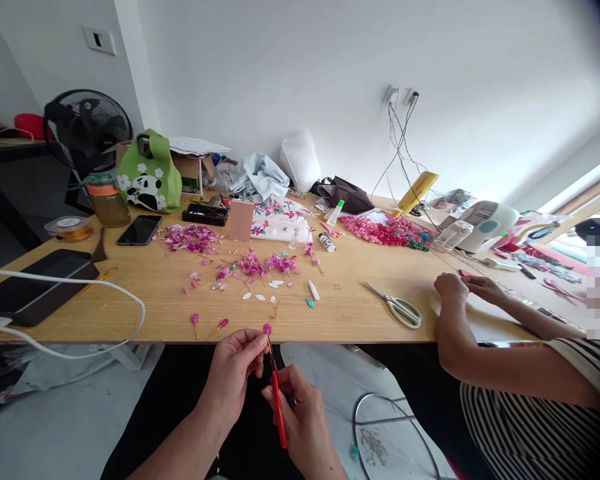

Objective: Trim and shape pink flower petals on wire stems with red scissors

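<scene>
My left hand (240, 367) pinches a small magenta flower (267, 329) near its head, just in front of the table edge. My right hand (303, 413) is closed round red-handled pliers (279, 407). Their narrow jaws reach up to the thin stem beneath the flower; whether they grip it I cannot tell. Two similar magenta flowers on gold wire stems lie on the table close by, one to the left (195, 319) and one nearer my hand (223, 323). Beyond them are loose pink petals (253, 263) and several white leaf-shaped pieces (261, 297).
White-handled scissors (404, 312) lie on the wooden table (340, 327) to the right. Past them, a co-worker's hands (453, 287) handle a small red piece. A white cable (135, 297) loops over the left edge near a phone (140, 230). A white glue tube (314, 291) lies mid-table.
</scene>
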Tool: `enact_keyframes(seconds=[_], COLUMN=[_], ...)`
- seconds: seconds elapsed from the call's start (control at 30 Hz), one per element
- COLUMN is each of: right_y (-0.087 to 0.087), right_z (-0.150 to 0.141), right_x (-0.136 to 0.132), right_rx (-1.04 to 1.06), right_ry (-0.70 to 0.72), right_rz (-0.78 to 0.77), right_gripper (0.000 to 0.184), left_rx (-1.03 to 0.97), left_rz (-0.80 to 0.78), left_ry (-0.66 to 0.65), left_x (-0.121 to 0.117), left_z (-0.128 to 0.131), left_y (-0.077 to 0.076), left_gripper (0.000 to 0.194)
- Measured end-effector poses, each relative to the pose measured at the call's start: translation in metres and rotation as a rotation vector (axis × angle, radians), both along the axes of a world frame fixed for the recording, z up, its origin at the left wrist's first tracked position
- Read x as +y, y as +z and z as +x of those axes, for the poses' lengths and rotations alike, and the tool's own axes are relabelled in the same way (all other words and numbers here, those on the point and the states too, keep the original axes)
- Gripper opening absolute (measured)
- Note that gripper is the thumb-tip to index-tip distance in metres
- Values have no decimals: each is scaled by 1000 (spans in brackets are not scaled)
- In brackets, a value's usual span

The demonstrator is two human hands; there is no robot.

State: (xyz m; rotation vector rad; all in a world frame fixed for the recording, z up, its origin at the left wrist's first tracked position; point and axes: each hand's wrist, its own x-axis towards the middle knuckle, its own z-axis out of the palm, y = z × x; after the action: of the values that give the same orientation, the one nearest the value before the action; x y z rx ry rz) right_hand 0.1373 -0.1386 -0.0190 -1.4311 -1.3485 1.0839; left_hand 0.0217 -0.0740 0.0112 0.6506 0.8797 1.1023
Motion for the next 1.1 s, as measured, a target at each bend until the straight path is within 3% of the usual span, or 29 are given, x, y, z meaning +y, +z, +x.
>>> enact_keyframes(seconds=[0.57, 0.83, 1.1], right_y=[-1, 10, 18], right_z=[8, 12, 5], right_x=[0, 17, 30], right_rx=[11, 422, 689], right_ry=[47, -189, -197], right_rz=[-3, 78, 84], right_gripper=[18, 27, 28], left_rx=[-34, -20, 2], left_rz=[7, 12, 27], left_ry=[-21, -102, -174], left_x=[1, -3, -4], left_z=[-1, 1, 3], left_y=[0, -2, -8], left_gripper=[24, 23, 23])
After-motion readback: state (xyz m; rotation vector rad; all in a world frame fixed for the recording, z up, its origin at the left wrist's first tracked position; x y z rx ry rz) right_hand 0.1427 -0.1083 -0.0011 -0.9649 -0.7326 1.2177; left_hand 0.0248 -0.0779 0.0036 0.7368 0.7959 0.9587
